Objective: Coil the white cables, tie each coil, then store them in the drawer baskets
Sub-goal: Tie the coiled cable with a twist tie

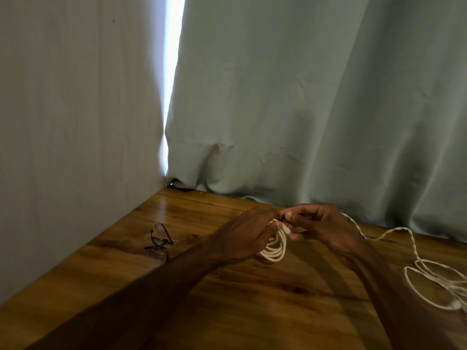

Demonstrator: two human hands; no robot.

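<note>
A coil of white cable (pixel 274 251) hangs in loops above the wooden table (pixel 252 299). My left hand (pixel 246 233) grips the coil at its top. My right hand (pixel 321 223) pinches the same coil's top, at the white connector end, with fingertips meeting those of the left hand. A thin dark tie seems to sit between the fingertips, but it is too small to be sure. A second white cable (pixel 429 271), twisted and loose, trails over the table at the right, its plug near the right edge.
A few dark ties (pixel 159 242) lie on the table left of my hands. A pale wall stands at the left, and a grey-green curtain (pixel 303 109) hangs behind the table, resting on its far edge.
</note>
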